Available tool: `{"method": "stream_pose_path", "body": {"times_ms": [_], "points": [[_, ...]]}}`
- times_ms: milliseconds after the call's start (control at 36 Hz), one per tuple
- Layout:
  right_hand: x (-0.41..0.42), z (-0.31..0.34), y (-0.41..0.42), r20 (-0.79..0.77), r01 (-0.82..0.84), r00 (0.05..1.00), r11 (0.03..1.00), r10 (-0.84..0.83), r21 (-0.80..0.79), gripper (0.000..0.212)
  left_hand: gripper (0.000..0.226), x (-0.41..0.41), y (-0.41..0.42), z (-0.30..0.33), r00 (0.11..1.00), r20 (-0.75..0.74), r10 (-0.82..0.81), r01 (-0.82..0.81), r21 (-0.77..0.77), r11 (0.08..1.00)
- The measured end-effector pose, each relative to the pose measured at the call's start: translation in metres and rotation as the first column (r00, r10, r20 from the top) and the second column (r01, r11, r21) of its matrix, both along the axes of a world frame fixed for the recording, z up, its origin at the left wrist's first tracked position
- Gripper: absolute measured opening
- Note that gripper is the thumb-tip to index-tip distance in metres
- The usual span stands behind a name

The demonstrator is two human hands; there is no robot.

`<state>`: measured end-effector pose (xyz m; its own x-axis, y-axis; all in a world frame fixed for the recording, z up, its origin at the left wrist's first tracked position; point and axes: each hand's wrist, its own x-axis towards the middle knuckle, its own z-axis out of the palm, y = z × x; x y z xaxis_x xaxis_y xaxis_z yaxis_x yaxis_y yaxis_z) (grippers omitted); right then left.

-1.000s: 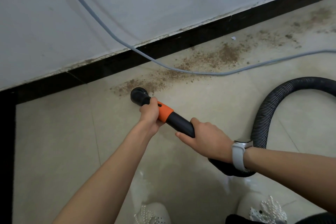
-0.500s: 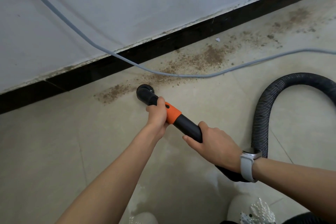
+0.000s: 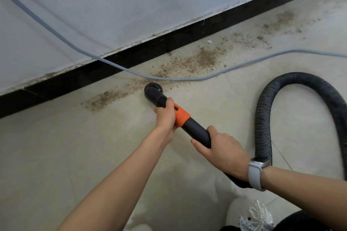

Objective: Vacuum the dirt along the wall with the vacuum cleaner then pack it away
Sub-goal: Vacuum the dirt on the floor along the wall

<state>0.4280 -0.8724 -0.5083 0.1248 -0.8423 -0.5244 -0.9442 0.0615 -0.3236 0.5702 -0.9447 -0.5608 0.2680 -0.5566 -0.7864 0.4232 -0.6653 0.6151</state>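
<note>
Nearest, the right hand [image 3: 223, 153] wraps the black vacuum wand [image 3: 196, 130] low on its shaft, a watch [image 3: 256, 171] on that wrist. Just ahead, the left hand [image 3: 166, 115] clamps the wand at its orange collar. Farther on, the round brush head [image 3: 153, 91] sits on the tile — in the brown dirt [image 3: 189, 62] trailing along the black baseboard [image 3: 131, 56]. The ribbed hose [image 3: 266, 118] loops right; a grey cord [image 3: 105, 60] crosses beyond.

Grey wristwatch [image 3: 256, 172], white beaded shoe [image 3: 249, 215], beige floor tiles [image 3: 56, 155], black skirting [image 3: 131, 58]
</note>
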Motion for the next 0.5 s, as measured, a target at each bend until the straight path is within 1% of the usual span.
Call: {"method": "stream_pose_path", "body": {"times_ms": [83, 194, 333, 500], "points": [[0.009, -0.002, 0.006, 0.003, -0.051, 0.999, 0.999, 0.051, -0.015, 0.042, 0.049, 0.01, 0.012, -0.001, 0.998, 0.006, 0.069, -0.069, 0.016, 0.997], [0.027, -0.002, 0.012, -0.002, -0.192, 0.981, 0.981, 0.192, -0.037, 0.039, 0.046, 0.035, 0.034, 0.001, 0.984, 0.003, 0.18, -0.18, 0.009, 0.984], [0.059, -0.006, 0.014, 0.012, -0.35, 0.936, 0.936, 0.351, -0.04, 0.041, 0.032, 0.07, 0.063, 0.009, 0.959, 0.036, 0.279, -0.278, -0.045, 0.96], [0.107, -0.009, 0.009, 0.076, -0.436, 0.894, 0.897, 0.441, -0.068, 0.041, 0.018, 0.102, 0.085, 0.016, 0.943, 0.101, 0.316, -0.304, -0.119, 0.945]]}}
